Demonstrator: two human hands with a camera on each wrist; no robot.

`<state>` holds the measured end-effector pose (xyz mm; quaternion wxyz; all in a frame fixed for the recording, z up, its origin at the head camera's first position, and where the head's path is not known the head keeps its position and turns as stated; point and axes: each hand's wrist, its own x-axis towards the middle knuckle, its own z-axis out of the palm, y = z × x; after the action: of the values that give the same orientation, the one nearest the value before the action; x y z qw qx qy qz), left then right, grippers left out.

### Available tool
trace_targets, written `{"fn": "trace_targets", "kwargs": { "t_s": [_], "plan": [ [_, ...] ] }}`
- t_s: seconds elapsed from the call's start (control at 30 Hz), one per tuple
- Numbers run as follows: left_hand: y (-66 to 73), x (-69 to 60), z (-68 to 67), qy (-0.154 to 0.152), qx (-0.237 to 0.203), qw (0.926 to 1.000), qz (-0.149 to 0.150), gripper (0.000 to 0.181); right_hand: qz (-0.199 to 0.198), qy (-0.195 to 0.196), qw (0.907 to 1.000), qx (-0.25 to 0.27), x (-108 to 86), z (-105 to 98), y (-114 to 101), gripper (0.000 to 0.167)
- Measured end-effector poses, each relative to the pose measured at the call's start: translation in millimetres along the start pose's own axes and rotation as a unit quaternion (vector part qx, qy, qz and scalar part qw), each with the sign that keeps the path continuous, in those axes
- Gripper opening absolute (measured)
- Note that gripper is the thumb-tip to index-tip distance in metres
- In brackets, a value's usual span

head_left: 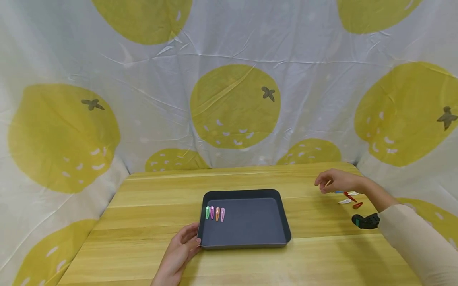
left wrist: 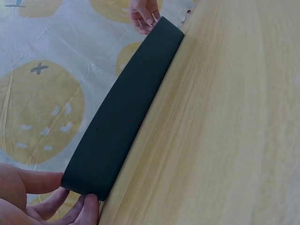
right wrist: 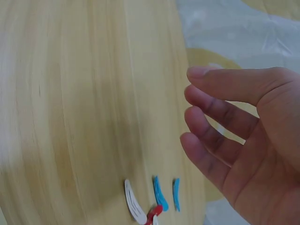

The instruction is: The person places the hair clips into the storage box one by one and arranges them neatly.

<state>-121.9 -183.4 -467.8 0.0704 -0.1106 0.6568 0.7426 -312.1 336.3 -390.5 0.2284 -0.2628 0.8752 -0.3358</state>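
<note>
A dark grey baking tray [head_left: 247, 222] lies on the wooden table. Several snap hair clips [head_left: 217, 214] stand in a row at its left side: green, magenta, orange and pale pink. My left hand [head_left: 180, 248] grips the tray's near left corner, with the thumb and fingertips against its wall in the left wrist view. My right hand [head_left: 338, 180] hovers over the table's right side, fingers loosely bent, holding nothing. Below it lie loose hair clips: a white clip [right wrist: 133, 201], a blue clip [right wrist: 160, 193], a second blue clip [right wrist: 176, 194] and a red clip [head_left: 358, 205].
A black object [head_left: 365, 221] with a green patch lies on the table near the right forearm, its kind unclear. A white curtain [head_left: 229, 51] printed with lemons hangs behind and beside the wooden table [head_left: 143, 206].
</note>
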Motion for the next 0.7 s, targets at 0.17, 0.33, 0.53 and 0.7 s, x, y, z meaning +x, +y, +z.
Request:
{"fn": "trace_targets", "kwargs": {
  "t_s": [0.17, 0.33, 0.53, 0.7],
  "plan": [
    [-0.1, 1.0, -0.9, -0.002, 0.000, 1.0000, -0.002, 0.056, 0.010, 0.001, 0.9999, 0.003, -7.0, -6, 7, 0.027],
    [0.2, 0.7, -0.5, 0.002, 0.001, 1.0000, -0.004, 0.055, 0.024, -0.001, 0.9996, 0.016, -15.6, -10, 17, 0.023],
    [1.5, -0.5, 0.6, 0.005, 0.000, 1.0000, -0.004, 0.055, 0.051, -0.020, 0.9976, 0.042, -27.6, -12, 34, 0.015],
    [1.6, -0.4, 0.3, 0.004, -0.001, 1.0000, -0.004, 0.055, 0.072, -0.011, 0.9950, 0.069, -40.1, -12, 53, 0.015]
  ]
}}
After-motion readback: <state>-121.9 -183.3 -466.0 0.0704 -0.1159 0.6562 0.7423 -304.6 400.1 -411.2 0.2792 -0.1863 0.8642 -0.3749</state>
